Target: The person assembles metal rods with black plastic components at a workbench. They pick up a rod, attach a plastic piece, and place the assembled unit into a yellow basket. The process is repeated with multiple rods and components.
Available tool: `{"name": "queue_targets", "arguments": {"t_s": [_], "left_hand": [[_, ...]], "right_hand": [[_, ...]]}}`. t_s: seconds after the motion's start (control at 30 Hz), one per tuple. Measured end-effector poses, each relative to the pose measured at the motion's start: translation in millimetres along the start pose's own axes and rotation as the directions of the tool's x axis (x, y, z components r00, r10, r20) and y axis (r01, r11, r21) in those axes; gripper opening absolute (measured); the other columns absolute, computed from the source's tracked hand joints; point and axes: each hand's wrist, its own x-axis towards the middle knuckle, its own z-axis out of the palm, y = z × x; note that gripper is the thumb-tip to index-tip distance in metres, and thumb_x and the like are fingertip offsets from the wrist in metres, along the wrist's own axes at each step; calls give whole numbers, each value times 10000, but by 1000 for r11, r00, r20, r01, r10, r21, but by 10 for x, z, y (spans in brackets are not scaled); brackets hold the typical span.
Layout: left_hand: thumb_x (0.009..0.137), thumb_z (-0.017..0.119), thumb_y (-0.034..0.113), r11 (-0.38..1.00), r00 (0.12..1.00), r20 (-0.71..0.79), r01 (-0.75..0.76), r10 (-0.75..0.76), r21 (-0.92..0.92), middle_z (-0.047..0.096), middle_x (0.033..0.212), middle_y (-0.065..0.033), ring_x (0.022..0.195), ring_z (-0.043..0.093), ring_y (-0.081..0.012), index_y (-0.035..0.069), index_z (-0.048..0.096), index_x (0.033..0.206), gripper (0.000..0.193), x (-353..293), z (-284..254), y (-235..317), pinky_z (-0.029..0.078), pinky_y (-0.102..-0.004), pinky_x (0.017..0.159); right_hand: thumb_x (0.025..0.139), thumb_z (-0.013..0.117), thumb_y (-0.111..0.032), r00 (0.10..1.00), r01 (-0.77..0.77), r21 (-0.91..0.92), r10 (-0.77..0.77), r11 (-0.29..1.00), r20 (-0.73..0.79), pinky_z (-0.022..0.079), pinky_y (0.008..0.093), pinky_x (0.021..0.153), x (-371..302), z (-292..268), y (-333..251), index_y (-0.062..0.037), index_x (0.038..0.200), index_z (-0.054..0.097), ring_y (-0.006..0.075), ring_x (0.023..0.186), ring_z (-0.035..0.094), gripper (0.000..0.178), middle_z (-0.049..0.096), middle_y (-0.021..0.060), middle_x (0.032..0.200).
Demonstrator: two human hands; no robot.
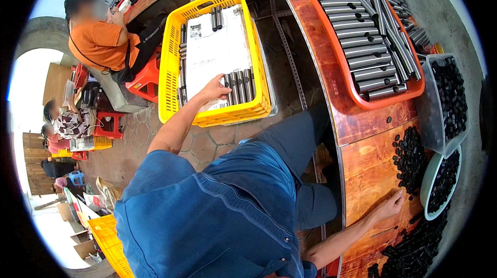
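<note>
My left hand (pixel 215 89) reaches into a yellow crate (pixel 168 71) and pinches the end tube (pixel 227 81) of a short row. These dark metal tubes (pixel 240 84) lie side by side on a white printed sheet (pixel 212 45). Over on the wooden table (pixel 360 169), my right hand (pixel 392 206) is closed beside a heap of small black caps (pixel 409 156). Its fingertips are drawn together; whatever they may hold is too small to make out.
An orange-red basket (pixel 352 84) of metal tubes stands on the table. Beyond the caps are a clear bin (pixel 434 123) and a pale green bowl (pixel 425 187), both with black pieces. More black parts (pixel 414 252) lie nearby. A person in orange (pixel 98 42) sits left.
</note>
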Motion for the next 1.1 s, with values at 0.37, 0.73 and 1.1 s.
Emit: {"name": "queue_targets", "arguments": {"t_s": [0.37, 0.73, 1.1], "left_hand": [[879, 768, 141, 999, 999, 4, 37, -37, 4, 631, 894, -123, 696, 679, -181, -33, 198, 1564, 908, -122, -4, 115, 593, -299, 626], [903, 746, 223, 997, 999, -37, 30, -28, 67, 661, 905, -131, 686, 666, -170, -8, 217, 1563, 877, -79, -63, 89, 576, -303, 616], [968, 633, 80, 676, 538, -427, -668, 727, 310, 468, 759, 40, 677, 436, -62, 25, 614, 1260, 298, -498, 386, 1506, 388, -225, 632]], "right_hand": [[1049, 576, -348, 999, -22, -45, 23, 999, 29, 393, 336, 572, 53, -10, 156, 0, 980, 728, 140, 626, 468, 386, 624, 32, 774], [1048, 572, -317, 995, -99, -3, 99, 995, 0, 423, 342, 601, -14, -19, 30, 20, 1005, 710, 161, 675, 509, 366, 640, 60, 809], [982, 629, -189, 997, -31, 88, 36, 996, -64, 402, 338, 610, -35, 89, -202, 41, 787, 616, 158, 662, 477, 302, 536, 79, 701]]}}
